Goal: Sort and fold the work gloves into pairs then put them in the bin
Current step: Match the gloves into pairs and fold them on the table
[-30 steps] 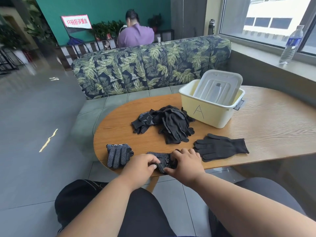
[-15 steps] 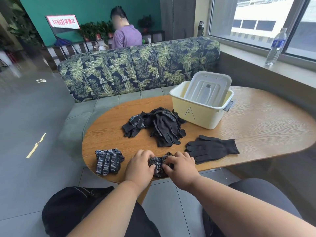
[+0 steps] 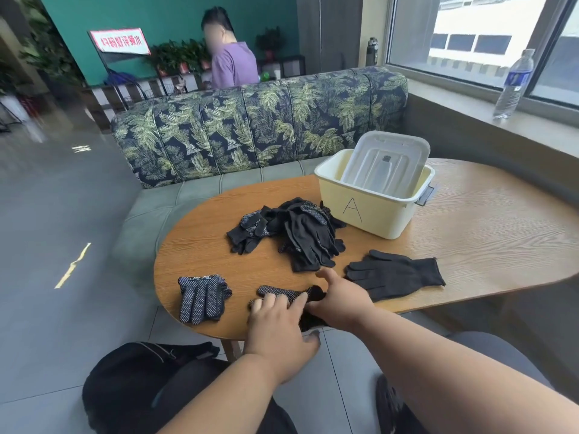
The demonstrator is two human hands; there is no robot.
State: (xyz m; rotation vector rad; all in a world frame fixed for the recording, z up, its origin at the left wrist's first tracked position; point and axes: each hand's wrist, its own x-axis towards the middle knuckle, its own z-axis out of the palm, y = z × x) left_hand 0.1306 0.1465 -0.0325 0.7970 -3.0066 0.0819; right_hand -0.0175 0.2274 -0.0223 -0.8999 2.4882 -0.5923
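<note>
At table edge: we see a dotted knit glove (image 3: 282, 292), flat on woodgrain.
Left hand (image 3: 279, 327): fingers straight, pressing it.
Right hand (image 3: 341, 299): pinching its cuff.
Bin (image 3: 372, 211): cream plastic, marked A.

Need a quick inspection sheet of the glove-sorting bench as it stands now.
Surface: wooden table, rounded end.
Job's things: loose glove pile; folded dotted pair; flat plain glove; dotted glove under both hands; bin marked A, lid propped inside.
Clutter: nothing seen.
Grips: left hand pressing flat; right hand on the glove, grip unclear.
Cables: nothing seen.
Surroundings: sofa, water bottle on sill, person behind.
</note>
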